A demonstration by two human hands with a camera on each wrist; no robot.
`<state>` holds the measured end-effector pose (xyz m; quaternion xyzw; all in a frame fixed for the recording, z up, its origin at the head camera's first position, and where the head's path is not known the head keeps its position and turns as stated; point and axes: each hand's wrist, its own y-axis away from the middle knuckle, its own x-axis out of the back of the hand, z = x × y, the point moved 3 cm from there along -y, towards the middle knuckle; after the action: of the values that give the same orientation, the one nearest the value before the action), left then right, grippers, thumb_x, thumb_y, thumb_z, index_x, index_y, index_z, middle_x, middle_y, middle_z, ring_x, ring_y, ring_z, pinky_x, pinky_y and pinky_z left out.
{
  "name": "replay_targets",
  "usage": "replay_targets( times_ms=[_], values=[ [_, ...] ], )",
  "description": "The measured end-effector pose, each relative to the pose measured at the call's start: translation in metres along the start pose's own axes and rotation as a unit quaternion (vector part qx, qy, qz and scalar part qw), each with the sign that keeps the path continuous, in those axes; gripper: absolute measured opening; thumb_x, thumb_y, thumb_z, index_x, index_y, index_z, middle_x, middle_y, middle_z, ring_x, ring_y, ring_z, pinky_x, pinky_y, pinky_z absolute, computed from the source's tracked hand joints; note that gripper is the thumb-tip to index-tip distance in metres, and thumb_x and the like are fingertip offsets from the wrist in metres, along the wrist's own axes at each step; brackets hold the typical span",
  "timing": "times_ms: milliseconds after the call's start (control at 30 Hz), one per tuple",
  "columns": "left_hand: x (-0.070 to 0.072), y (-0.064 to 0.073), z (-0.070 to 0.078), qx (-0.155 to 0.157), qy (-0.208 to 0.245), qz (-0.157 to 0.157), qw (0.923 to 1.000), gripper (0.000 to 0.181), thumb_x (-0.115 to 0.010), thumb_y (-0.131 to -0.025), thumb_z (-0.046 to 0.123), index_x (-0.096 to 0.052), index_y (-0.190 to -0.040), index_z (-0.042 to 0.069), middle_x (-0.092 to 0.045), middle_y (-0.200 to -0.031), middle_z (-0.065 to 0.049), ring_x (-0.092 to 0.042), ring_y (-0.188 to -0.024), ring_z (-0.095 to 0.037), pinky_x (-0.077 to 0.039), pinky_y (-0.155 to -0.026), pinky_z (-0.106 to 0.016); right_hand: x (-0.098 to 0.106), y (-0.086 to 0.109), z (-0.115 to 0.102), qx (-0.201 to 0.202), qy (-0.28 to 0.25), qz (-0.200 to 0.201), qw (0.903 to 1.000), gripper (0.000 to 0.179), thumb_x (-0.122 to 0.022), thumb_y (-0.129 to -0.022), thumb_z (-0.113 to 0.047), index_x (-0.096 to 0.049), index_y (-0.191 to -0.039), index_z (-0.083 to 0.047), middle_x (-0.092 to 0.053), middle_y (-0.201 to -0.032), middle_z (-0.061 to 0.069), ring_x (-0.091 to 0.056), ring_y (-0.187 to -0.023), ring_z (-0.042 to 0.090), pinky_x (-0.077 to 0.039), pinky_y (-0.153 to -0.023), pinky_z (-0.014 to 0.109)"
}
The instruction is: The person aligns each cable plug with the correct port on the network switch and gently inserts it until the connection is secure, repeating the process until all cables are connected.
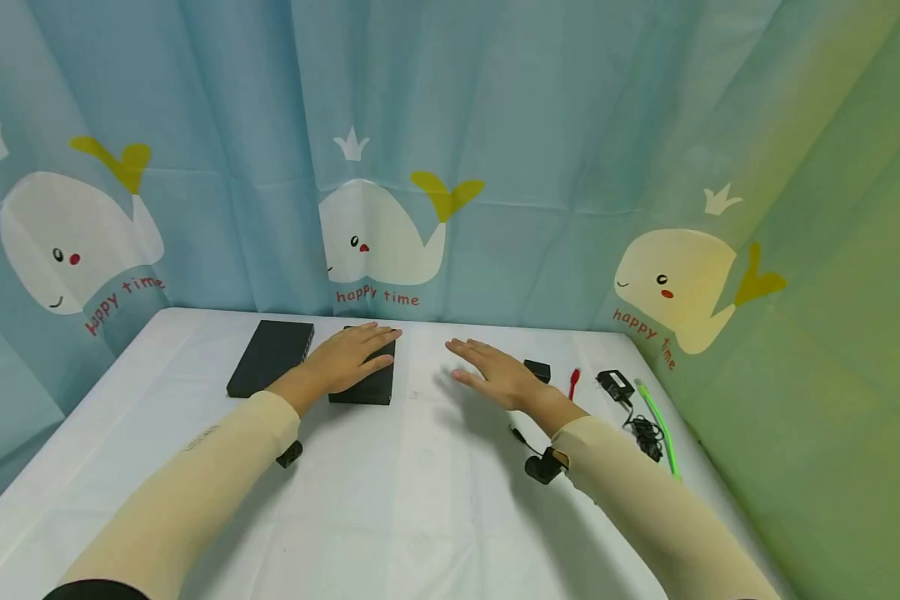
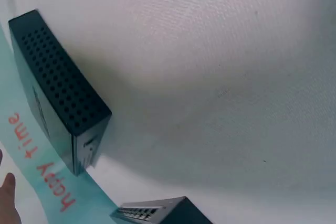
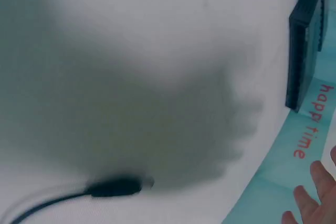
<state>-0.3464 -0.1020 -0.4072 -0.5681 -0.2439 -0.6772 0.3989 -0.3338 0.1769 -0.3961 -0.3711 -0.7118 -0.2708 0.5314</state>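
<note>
My left hand (image 1: pixel 348 360) is held with straight fingers above a black box-shaped device (image 1: pixel 371 389), covering part of it in the head view. Whether it touches the device cannot be told. Left of it lies a larger flat black device (image 1: pixel 272 358). Two dark devices show in the left wrist view, one with a perforated side (image 2: pixel 60 77). My right hand (image 1: pixel 498 373) hovers over the table, fingers extended, casting a shadow and holding nothing. Close to its wrist lies a black cable plug (image 1: pixel 523 437), also seen as a blurred plug (image 3: pixel 115 186) in the right wrist view.
Right of the right hand are a small black block (image 1: pixel 537 370), a red cable end (image 1: pixel 573 380), a black power adapter (image 1: pixel 615 384) with a coiled cord (image 1: pixel 648 437), and a green cable (image 1: pixel 662 425). A whale-printed curtain (image 1: pixel 540 167) hangs behind the white table (image 1: pixel 390 517).
</note>
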Motion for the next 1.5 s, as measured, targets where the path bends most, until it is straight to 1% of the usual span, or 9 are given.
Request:
replay_targets(
  times_ms=[267,467,667,767,867,967,1100,1300,1500],
  values=[
    [0.01,0.01,-0.024,0.082,0.083,0.038,0.9925,0.064,-0.027,-0.103,0.059,-0.025,-0.158,0.025,-0.031,-0.16,-0.009,-0.025,-0.148,-0.034,-0.022,-0.117,-0.062,-0.001,-0.011,-0.02,-0.01,-0.099,0.03,0.9946,0.062,-0.028,-0.104,-0.058,-0.025,-0.158,-0.028,-0.029,-0.16,-0.005,-0.026,-0.148,0.021,-0.021,-0.122,0.048],
    [0.02,0.017,-0.035,0.133,0.141,0.075,0.9782,0.059,-0.03,-0.105,0.052,-0.027,-0.157,0.024,-0.031,-0.16,-0.011,-0.027,-0.146,-0.037,-0.025,-0.115,-0.064,-0.003,-0.021,-0.031,-0.02,-0.154,0.051,0.9866,0.061,-0.03,-0.105,-0.054,-0.029,-0.157,-0.023,-0.038,-0.157,0.0,-0.031,-0.146,0.022,-0.025,-0.12,0.048],
    [0.019,0.017,-0.043,0.153,0.194,0.115,0.9622,0.055,-0.032,-0.108,0.042,-0.029,-0.156,0.017,-0.04,-0.152,-0.017,-0.04,-0.137,-0.039,-0.034,-0.11,-0.061,-0.011,-0.033,-0.042,-0.036,-0.206,0.068,0.9756,0.059,-0.031,-0.106,-0.051,-0.032,-0.155,-0.02,-0.047,-0.15,0.006,-0.046,-0.136,0.025,-0.036,-0.114,0.048],
    [0.017,0.017,-0.047,0.163,0.218,0.126,0.9539,0.055,-0.032,-0.108,0.042,-0.031,-0.155,0.015,-0.041,-0.15,-0.019,-0.043,-0.134,-0.04,-0.037,-0.109,-0.06,-0.016,-0.039,-0.048,-0.045,-0.26,0.081,0.9611,0.054,-0.034,-0.107,-0.045,-0.035,-0.154,-0.018,-0.05,-0.147,0.009,-0.054,-0.129,0.027,-0.045,-0.106,0.047],
    [0.014,0.017,-0.051,0.179,0.237,0.132,0.9459,0.055,-0.032,-0.108,0.041,-0.032,-0.155,0.013,-0.042,-0.149,-0.02,-0.042,-0.135,-0.04,-0.037,-0.109,-0.059,-0.021,-0.045,-0.053,-0.058,-0.339,0.099,0.9338,0.049,-0.037,-0.108,-0.036,-0.039,-0.151,-0.013,-0.053,-0.143,0.014,-0.058,-0.122,0.03,-0.053,-0.097,0.045],
    [0.01,0.018,-0.054,0.192,0.245,0.131,0.9414,0.053,-0.034,-0.108,0.038,-0.033,-0.154,0.01,-0.044,-0.147,-0.021,-0.043,-0.134,-0.041,-0.038,-0.108,-0.058,-0.028,-0.049,-0.055,-0.071,-0.406,0.108,0.9045,0.046,-0.037,-0.109,-0.028,-0.04,-0.149,-0.007,-0.052,-0.141,0.02,-0.059,-0.119,0.034,-0.054,-0.094,0.045],
    [0.006,0.019,-0.057,0.207,0.253,0.126,0.9368,0.052,-0.037,-0.108,0.033,-0.033,-0.153,0.007,-0.046,-0.147,-0.022,-0.045,-0.132,-0.042,-0.04,-0.107,-0.057,-0.034,-0.049,-0.06,-0.086,-0.451,0.097,0.8829,0.044,-0.038,-0.108,-0.023,-0.04,-0.148,-0.003,-0.05,-0.14,0.025,-0.057,-0.12,0.038,-0.053,-0.096,0.048],
    [-0.002,0.021,-0.062,0.243,0.286,0.111,0.9205,0.054,-0.038,-0.108,0.031,-0.029,-0.154,0.005,-0.043,-0.149,-0.023,-0.048,-0.13,-0.041,-0.043,-0.106,-0.053,-0.045,-0.051,-0.067,-0.09,-0.499,0.06,0.8598,0.051,-0.043,-0.107,-0.019,-0.031,-0.15,0.005,-0.041,-0.145,0.032,-0.05,-0.125,0.049,-0.047,-0.102,0.057],
    [-0.008,0.02,-0.061,0.261,0.3,0.097,0.9123,0.055,-0.039,-0.108,0.029,-0.027,-0.154,0.003,-0.045,-0.147,-0.023,-0.058,-0.12,-0.038,-0.048,-0.101,-0.048,-0.062,-0.058,-0.07,-0.103,-0.499,0.07,0.8576,0.058,-0.056,-0.102,-0.018,-0.033,-0.151,0.002,-0.05,-0.139,0.028,-0.057,-0.12,0.043,-0.055,-0.094,0.048]
  ],
)
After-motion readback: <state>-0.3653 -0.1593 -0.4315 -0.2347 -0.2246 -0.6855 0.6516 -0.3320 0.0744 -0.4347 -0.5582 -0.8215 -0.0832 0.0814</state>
